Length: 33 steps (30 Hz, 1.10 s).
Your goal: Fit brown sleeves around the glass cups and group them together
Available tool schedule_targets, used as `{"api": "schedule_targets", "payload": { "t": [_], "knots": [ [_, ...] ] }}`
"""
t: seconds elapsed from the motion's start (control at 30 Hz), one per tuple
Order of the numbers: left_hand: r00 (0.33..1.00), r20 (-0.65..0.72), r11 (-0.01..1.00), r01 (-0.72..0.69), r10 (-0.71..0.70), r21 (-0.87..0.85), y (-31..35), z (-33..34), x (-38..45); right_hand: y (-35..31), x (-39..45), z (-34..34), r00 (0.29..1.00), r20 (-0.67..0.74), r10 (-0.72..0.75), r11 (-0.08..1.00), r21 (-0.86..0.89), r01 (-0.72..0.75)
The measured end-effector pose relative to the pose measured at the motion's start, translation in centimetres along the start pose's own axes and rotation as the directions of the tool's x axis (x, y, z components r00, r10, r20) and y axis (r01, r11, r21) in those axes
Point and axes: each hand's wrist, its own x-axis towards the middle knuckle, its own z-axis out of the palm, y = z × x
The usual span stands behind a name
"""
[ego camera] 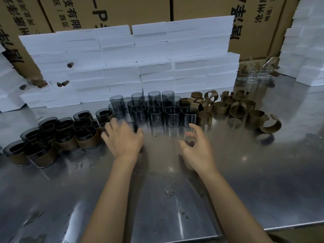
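Several bare smoky glass cups (172, 116) stand in rows at the middle of the steel table (157, 190). To their right lie several loose brown sleeves (221, 107), some of them split open. At the left, several cups wearing brown sleeves (85, 139) stand grouped together. My left hand (122, 139) is palm down between that group and the bare cups. Its thumb and fingers curl around a blurred bare glass cup (132, 126) in front of the rows. My right hand (196, 144) hovers in front of the bare cups, fingers apart and curled, holding nothing.
A wall of white foam blocks (140, 67) stands behind the cups, with cardboard boxes (122, 11) behind it. A few clear glasses (252, 78) sit at the back right. Brown corks (70, 64) lie on the foam at the left.
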Motion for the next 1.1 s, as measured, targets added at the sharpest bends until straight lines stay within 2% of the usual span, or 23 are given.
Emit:
{"api": "schedule_targets", "payload": {
  "t": [0.13, 0.27, 0.43, 0.53, 0.77, 0.87, 0.97, 1.03, 1.1],
  "knots": [
    [0.999, 0.042, 0.987, 0.026, -0.033, 0.156, -1.6, -0.5, 2.9, 0.0, 0.1, 0.1, 1.0, -0.01, 0.012, 1.0, -0.021, -0.012],
    [0.996, 0.067, 0.977, -0.064, 0.052, 0.204, -1.3, -0.7, 6.5, 0.1, 0.4, 0.4, 1.0, -0.014, 0.003, 0.999, -0.047, -0.004],
    [0.968, 0.248, 0.934, -0.12, 0.035, 0.336, -0.4, -0.3, 11.3, 0.2, 0.6, 0.5, 1.0, -0.007, -0.011, 0.996, -0.093, 0.01],
    [0.947, 0.32, 0.943, -0.107, 0.0, 0.315, -0.5, 0.5, 13.3, 0.3, 0.9, 0.6, 1.0, -0.012, -0.016, 0.993, -0.119, 0.014],
    [0.969, 0.246, 0.954, -0.105, 0.035, 0.28, -1.0, 1.8, 15.1, 0.4, 1.1, 1.0, 0.999, -0.03, -0.039, 0.991, -0.133, 0.034],
    [0.989, 0.114, 0.976, -0.114, 0.094, 0.185, -0.9, 1.6, 14.7, 0.3, 1.1, 1.0, 0.999, -0.027, -0.034, 0.992, -0.125, 0.03],
    [0.991, -0.073, 0.99, -0.115, 0.109, -0.078, -0.1, 0.9, 13.5, 0.2, 1.0, 0.8, 0.999, -0.02, -0.026, 0.994, -0.11, 0.024],
    [0.979, -0.174, 0.934, -0.163, 0.111, -0.318, 0.8, 0.1, 12.3, 0.1, 0.9, 0.7, 1.0, -0.019, -0.023, 0.995, -0.096, 0.021],
    [0.966, -0.237, 0.847, -0.213, 0.107, -0.486, 1.9, -1.0, 10.6, 0.1, 0.9, 0.6, 0.999, -0.028, -0.032, 0.997, -0.074, 0.03]
  ]
}}
